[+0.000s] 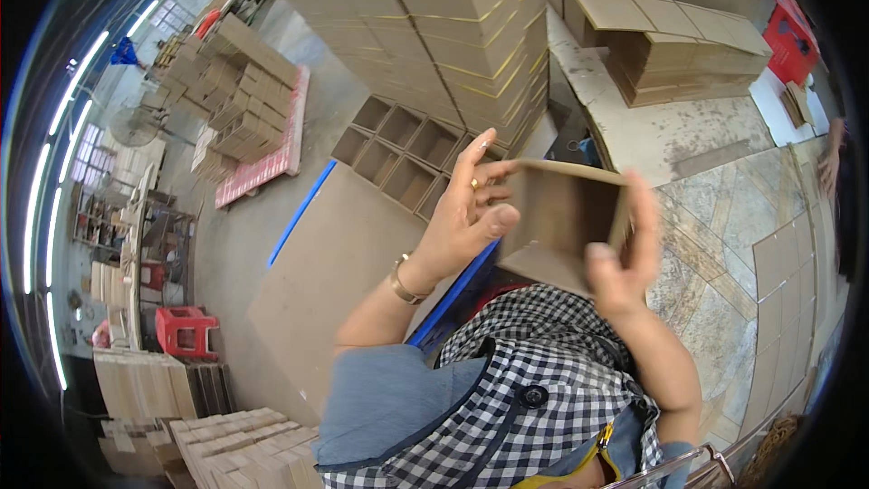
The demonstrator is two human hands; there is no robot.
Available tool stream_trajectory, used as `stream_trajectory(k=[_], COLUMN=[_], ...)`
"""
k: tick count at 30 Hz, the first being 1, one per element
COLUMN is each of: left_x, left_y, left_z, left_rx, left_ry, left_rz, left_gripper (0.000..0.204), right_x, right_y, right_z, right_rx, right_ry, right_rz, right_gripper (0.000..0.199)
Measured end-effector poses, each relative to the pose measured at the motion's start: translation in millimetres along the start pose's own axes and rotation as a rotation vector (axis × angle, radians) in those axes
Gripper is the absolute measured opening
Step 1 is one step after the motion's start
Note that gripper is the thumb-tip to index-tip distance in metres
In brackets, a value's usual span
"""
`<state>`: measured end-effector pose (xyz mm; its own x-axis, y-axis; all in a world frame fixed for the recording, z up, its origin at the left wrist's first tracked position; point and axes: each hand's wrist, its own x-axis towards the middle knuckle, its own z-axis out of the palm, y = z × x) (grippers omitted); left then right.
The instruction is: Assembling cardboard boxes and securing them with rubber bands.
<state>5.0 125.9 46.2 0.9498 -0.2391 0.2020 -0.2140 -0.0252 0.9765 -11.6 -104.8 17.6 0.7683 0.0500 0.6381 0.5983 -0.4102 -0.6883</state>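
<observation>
a brown tabletop (335, 263) with a blue edge carries a grid of open cardboard boxes (398, 149) at its far end. the stone-patterned floor (715, 217) bears flat cardboard sheets (787, 272), while tall cardboard stacks (434, 18) rise behind.

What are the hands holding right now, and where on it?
An open cardboard box, between both hands: left hand on its left side wall, right hand on its right wall.

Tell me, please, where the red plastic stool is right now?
The red plastic stool stands at the lower left of the head view, on the floor beside stacked cardboard.
</observation>
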Motion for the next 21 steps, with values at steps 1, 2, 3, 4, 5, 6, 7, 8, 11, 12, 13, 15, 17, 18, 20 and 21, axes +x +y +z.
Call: stream_trajectory(k=[1, 2, 3, 4, 5, 6, 7, 8, 11, 12, 13, 15, 17, 18, 20, 21], left_x=[-2, -8, -13, -20, -27, -34, -41, -52, -93, -99, -106, -109, -98, -90, -80, -80], left_y=[3, -2, -8, -12, -19, -26, -37, -51, -104, -110, -123, -154, -193, -216, -261, -277], left_z=[-6, -13, -21, -32, -45, -63, -84, -111, -214, -237, -262, -312, -353, -368, -379, -383], left_rx=[0.164, 0.253, 0.343, 0.445, 0.522, 0.598, 0.672, 0.744, 0.983, 1.016, 1.052, 1.132, 1.146, 1.146, 1.116, 1.098], left_ry=[0.026, 0.114, 0.193, 0.284, 0.322, 0.359, 0.413, 0.475, 0.528, 0.523, 0.542, 0.574, 0.635, 0.658, 0.799, 0.878], left_rz=[-0.037, -0.038, -0.028, -0.021, -0.074, -0.128, -0.179, -0.235, -0.304, -0.452, -0.521, -0.637, -0.629, -0.629, -0.591, -0.575], left_gripper=[0.074, 0.073, 0.073, 0.075, 0.075, 0.075, 0.077, 0.078, 0.078, 0.078, 0.078, 0.078, 0.076, 0.075, 0.071, 0.07], right_x=[5, 4, 3, -6, -16, -22, -27, -30, -40, -45, -48, -60, -71, -78, -94, -97], right_y=[-9, -11, -19, -20, -21, -24, -27, -27, -6, 6, 11, 23, 34, 38, 43, 42], right_z=[22, 48, 62, 78, 88, 92, 94, 95, 87, 82, 76, 56, 38, 31, 27, 25], right_rx=[-0.031, 0.03, 0.075, 0.125, 0.108, 0.176, 0.237, 0.227, 0.145, 0.094, 0.102, 0.123, 0.101, 0.069, 0.092, 0.077], right_ry=[-0.016, 0.018, 0.014, -0.017, -0.095, -0.223, -0.355, -0.453, -0.647, -0.636, -0.557, -0.453, -0.381, -0.337, -0.235, -0.214], right_rz=[-0.119, -0.191, -0.214, -0.223, -0.204, -0.162, -0.117, -0.109, -0.048, -0.003, 0.067, 0.248, 0.427, 0.478, 0.663, 0.678], right_gripper=[0.069, 0.067, 0.065, 0.066, 0.068, 0.069, 0.07, 0.067, 0.053, 0.044, 0.031, 0.023, 0.017, 0.015, 0.012, 0.012])
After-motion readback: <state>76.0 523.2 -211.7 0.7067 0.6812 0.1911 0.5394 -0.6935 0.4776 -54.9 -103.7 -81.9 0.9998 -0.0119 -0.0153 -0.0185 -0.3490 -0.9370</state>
